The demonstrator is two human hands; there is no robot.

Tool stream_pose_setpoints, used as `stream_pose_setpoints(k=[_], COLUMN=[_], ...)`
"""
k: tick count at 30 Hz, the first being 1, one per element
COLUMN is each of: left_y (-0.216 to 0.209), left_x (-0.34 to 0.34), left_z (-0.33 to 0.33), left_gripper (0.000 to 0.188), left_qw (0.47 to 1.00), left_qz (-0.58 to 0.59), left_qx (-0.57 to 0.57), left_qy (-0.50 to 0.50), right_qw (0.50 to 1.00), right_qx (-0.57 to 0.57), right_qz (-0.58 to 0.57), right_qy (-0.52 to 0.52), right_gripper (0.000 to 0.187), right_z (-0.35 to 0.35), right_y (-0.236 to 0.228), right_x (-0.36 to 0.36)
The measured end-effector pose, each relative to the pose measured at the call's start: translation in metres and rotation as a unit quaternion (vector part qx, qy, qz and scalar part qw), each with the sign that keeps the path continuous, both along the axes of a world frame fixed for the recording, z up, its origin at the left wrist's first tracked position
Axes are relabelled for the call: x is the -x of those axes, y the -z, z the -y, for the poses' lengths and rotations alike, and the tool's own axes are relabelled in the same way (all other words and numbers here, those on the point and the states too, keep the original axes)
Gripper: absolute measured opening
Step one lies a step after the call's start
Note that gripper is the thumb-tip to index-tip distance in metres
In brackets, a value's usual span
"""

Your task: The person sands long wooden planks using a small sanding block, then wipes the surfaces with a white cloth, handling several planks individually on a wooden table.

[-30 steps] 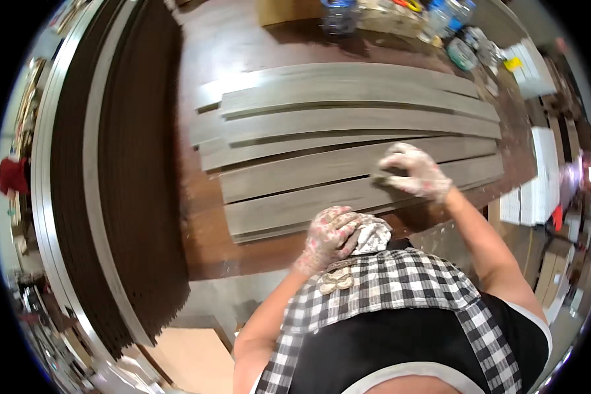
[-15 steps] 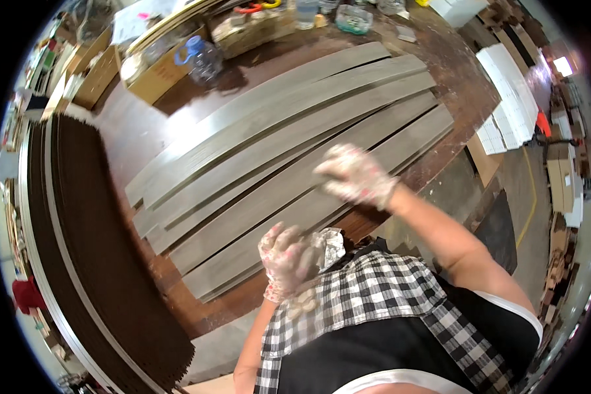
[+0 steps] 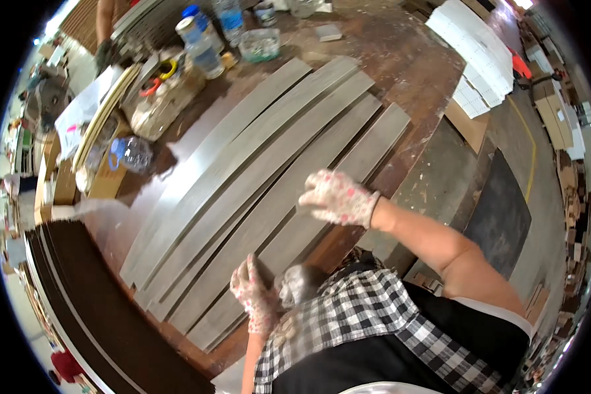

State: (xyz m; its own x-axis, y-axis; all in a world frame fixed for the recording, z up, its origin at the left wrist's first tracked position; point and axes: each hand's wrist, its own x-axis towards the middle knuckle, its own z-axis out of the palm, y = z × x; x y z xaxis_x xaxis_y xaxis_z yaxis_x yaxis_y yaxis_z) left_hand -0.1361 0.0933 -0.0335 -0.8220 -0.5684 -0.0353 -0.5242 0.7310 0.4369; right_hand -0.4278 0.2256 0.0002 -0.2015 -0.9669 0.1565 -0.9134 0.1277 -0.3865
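Brown, worn and paint-specked, my desk [image 3: 400, 56] spreads across the middle of my view, reaching up past 12 o'clock. Dark boards stand in a thick ridged stack [image 3: 105, 302] at 8 o'clock. Grey planks [image 3: 269, 217] lie overlapping at the centre, slanting from 7 towards 1 o'clock, under and ahead of my hands. White panels [image 3: 476, 59] are piled at 2 o'clock. At 9 o'clock a cardboard carton [image 3: 107, 180] holds clear crinkled plastic and something whitish.

My gloved right hand [image 3: 308, 197], just off centre towards 3 o'clock, is loosely curled over the planks; I cannot tell whether its fingertips grip anything. My gloved left hand [image 3: 248, 272], at 7 o'clock, has its fingers raised and spread wide beside the nearest plank. A clear bottle with a blue handle [image 3: 134, 154] lies between 9 and 10 o'clock. Towards 11 stand more clear bottles [image 3: 207, 60], one banded with a blue label [image 3: 231, 21] too small to read. Near 12, a clear tub [image 3: 259, 46] has contents I cannot make out. A crumpled pale cloth [image 3: 295, 285] sits at 6 o'clock, by my left hand.
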Motion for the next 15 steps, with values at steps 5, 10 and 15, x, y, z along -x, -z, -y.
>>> stream_pose_setpoints(k=[5,10,15], left_y=[-0.008,-0.009,-0.012], left_x=[-0.01,0.0,-0.003], left_z=[-0.002,-0.004,-0.005], left_gripper=[0.089,0.089,0.088], left_qw=[1.0,0.999,0.998], left_qz=[0.008,0.011,0.023], left_qx=[0.029,0.042,0.053], left_qy=[0.003,0.023,0.027], right_qw=[0.981,0.919,0.948], right_qx=[-0.125,-0.194,-0.159], right_qz=[-0.086,-0.116,0.043], right_qy=[0.121,0.322,0.274], right_gripper=[0.014,0.027,0.035], right_z=[-0.05,-0.112,-0.1], right_y=[-0.022,-0.032,-0.035], right_x=[0.117,0.262,0.241])
